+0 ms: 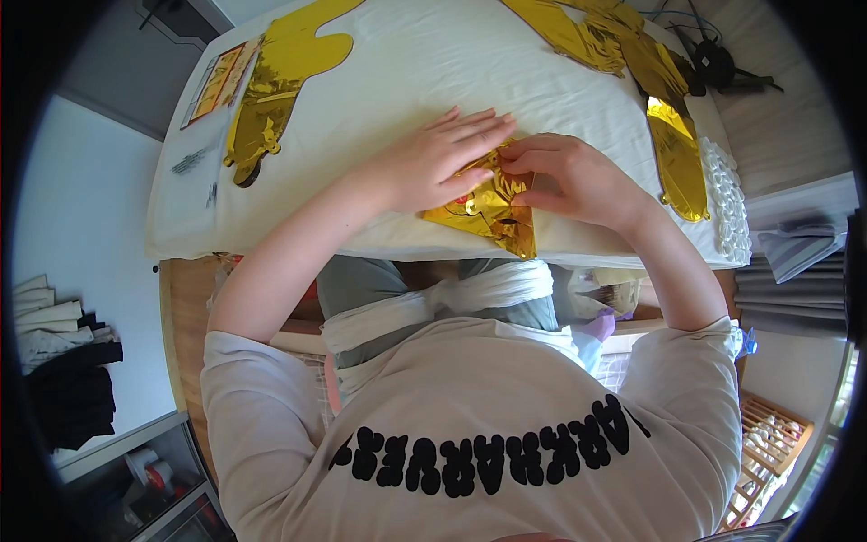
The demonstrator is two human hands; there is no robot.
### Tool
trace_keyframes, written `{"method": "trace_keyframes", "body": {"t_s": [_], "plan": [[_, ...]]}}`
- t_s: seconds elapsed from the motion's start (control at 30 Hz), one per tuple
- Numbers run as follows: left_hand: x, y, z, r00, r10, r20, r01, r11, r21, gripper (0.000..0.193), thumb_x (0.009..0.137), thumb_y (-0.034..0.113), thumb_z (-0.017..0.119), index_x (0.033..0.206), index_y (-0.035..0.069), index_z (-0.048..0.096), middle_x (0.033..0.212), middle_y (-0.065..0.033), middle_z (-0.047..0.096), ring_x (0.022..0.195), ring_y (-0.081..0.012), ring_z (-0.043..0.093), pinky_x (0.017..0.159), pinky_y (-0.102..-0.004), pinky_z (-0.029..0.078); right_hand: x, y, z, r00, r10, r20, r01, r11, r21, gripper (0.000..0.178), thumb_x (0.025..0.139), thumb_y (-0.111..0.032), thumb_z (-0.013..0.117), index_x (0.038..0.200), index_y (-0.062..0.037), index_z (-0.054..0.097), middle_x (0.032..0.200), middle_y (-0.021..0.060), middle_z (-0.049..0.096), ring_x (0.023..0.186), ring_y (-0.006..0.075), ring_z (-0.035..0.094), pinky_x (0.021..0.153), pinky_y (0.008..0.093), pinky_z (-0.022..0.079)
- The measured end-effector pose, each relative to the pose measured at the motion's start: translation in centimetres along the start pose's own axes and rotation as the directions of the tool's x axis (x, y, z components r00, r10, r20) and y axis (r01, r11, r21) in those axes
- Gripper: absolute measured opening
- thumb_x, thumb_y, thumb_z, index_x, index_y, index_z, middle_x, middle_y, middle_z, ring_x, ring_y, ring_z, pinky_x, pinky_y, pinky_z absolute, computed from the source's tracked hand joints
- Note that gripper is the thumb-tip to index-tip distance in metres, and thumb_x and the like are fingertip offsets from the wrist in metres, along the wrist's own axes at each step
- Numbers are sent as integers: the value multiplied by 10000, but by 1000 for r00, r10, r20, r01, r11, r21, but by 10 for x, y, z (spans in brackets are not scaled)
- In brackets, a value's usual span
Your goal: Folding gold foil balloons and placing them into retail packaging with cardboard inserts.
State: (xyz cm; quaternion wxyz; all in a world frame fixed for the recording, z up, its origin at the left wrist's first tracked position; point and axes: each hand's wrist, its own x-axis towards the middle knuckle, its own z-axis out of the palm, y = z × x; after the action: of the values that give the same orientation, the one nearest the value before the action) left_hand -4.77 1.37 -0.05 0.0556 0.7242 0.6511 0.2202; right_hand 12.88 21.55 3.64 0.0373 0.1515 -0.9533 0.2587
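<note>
While the left hand (447, 161) lay spread over the gold foil (479, 217) near the front edge of the white table (388, 99), the right hand (567, 179) curled at the foil's right side, pinching or not I couldn't tell, apparently flattening it, which seemed to call for outward pressing next.

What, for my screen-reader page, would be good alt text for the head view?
The person's left hand lies over a crumpled gold foil piece and their right hand touches its right side, near the front edge of a white-covered table. A long gold foil shape lies at the left, crinkled gold sheets at the right.
</note>
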Motion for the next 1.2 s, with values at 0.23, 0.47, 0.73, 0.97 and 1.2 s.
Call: {"method": "trace_keyframes", "body": {"t_s": [0.23,0.47,0.73,0.97,1.2], "plan": [[-2,8,12,992,-39,124,5,965,263,692,1071,419,484,1628,76,257,1685,-95,290,1571,-253,237,1285,-482,179,-6,-13,7,985,149,-86,-145,988,51,347,789,-73,814,1110,-29,688,1143,148,698,1042,350,673,909,410,548],[-3,5,17,995,-2,97,-27,956,291,654,1083,451,436,1603,73,320,1679,-103,310,1568,-253,247,1284,-473,175,-42,-22,29,946,-131,-296,59,969,-240,299,766,-56,807,1050,-40,716,1234,119,703,1135,347,675,972,445,554],[-3,3,20,998,19,65,-37,956,292,644,1089,445,431,1598,63,331,1680,-100,307,1569,-250,247,1286,-466,175,-54,-36,42,952,-204,-227,154,963,-220,351,761,12,749,1108,-37,735,1180,113,729,1191,316,673,1052,460,529],[-3,4,19,997,1,83,-24,960,280,627,1095,422,426,1612,88,308,1684,-86,300,1570,-250,238,1287,-464,175,-43,-30,35,968,-45,-246,41,999,-25,203,845,-16,737,1046,-30,721,1051,120,740,1010,315,710,896,398,550],[-2,9,15,994,-33,102,7,969,246,563,1090,304,431,1603,92,332,1687,-66,295,1571,-246,235,1288,-471,180,-16,-34,25,939,251,-234,-232,967,105,144,981,-69,636,1096,-1,689,957,160,704,871,327,678,807,370,526]]}}
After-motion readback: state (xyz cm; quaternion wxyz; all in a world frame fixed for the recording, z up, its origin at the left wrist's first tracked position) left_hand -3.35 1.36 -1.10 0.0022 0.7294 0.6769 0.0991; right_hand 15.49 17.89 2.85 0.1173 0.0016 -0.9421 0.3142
